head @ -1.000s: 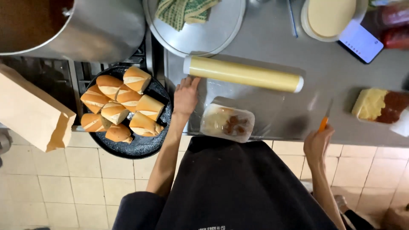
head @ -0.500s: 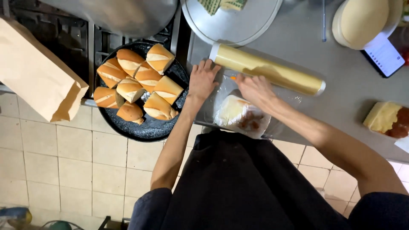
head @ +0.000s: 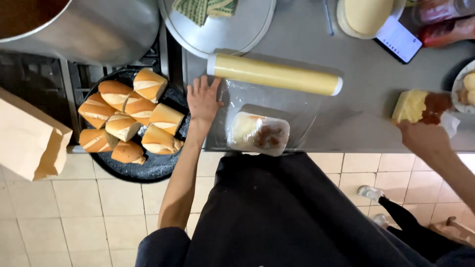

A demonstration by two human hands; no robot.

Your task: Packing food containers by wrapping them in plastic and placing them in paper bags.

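My left hand (head: 203, 99) lies flat, fingers apart, on the edge of a clear film sheet (head: 297, 106) beside the left end of the yellow cling film roll (head: 274, 74). On that sheet, at the counter's front edge, sits a small white tray of food (head: 258, 133) covered by film. My right hand (head: 423, 137) is far to the right at the counter edge, just below a yellow cheese block with dark red paste (head: 420, 106). Its fingers are hidden, so I cannot tell whether it holds anything.
A black pan (head: 153, 170) of several split bread rolls (head: 128, 121) sits on the stove at left, beside a brown paper bag (head: 29, 136). A large metal pot (head: 94, 24), a round metal lid (head: 232, 32), a plate (head: 368, 17) and a phone (head: 398, 39) stand at the back.
My right hand has left the tray and film and swung out to the right, near the cheese block. The left hand stays pressed by the roll's end.
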